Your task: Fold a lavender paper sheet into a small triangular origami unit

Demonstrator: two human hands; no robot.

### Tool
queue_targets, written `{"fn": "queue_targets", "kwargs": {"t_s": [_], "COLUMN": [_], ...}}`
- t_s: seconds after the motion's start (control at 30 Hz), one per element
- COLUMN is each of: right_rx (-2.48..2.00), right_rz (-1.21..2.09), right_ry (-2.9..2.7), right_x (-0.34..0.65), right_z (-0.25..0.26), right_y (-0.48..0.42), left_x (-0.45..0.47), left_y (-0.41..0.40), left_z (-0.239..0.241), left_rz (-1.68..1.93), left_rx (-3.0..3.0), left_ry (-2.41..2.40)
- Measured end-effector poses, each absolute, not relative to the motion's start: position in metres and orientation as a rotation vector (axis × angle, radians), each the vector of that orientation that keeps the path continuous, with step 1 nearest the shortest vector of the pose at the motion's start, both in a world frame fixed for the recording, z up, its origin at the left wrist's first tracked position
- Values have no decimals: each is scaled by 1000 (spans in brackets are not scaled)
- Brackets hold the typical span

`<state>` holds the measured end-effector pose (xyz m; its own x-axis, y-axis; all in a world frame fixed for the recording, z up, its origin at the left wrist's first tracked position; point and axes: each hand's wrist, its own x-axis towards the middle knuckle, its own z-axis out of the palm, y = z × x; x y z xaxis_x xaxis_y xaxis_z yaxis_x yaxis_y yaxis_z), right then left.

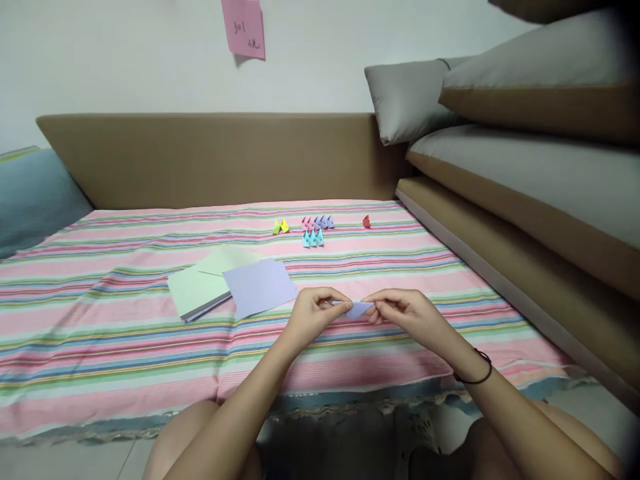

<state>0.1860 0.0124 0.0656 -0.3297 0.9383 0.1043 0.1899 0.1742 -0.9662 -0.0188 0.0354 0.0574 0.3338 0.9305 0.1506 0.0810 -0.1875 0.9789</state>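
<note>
A small folded piece of purple paper [357, 309] is held up between my two hands, above the striped cloth. My left hand [320, 310] pinches its left end between thumb and fingers. At the right end, my right hand [403, 310] pinches it the same way. To the left lies a flat purple sheet [260, 287], partly over a stack of pale green sheets [197, 290]. Farther back stand small folded paper pieces: yellow ones [281, 227], pink ones [309, 225], purple ones [324, 222], light blue ones [313, 239] and a red one [367, 221].
The striped cloth [125, 347] covers a seat with a brown backrest [225, 160]. Grey and brown cushions [530, 167] are piled along the right side. A blue cushion [35, 193] rests at the far left. A pink note [243, 28] is stuck to the wall.
</note>
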Motion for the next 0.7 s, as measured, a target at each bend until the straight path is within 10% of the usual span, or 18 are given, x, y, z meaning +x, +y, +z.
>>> {"fn": "queue_targets", "kwargs": {"t_s": [0.27, 0.7], "right_rx": [-1239, -1187], "right_rz": [696, 1068], "right_ry": [-2061, -2089], "right_x": [168, 154], "right_z": [94, 109], "right_y": [-13, 2], "left_x": [-25, -53], "left_y": [19, 19], "left_z": [62, 72], "left_rz": [1098, 905], "left_rx": [1663, 1598], "left_ry": [777, 851]}}
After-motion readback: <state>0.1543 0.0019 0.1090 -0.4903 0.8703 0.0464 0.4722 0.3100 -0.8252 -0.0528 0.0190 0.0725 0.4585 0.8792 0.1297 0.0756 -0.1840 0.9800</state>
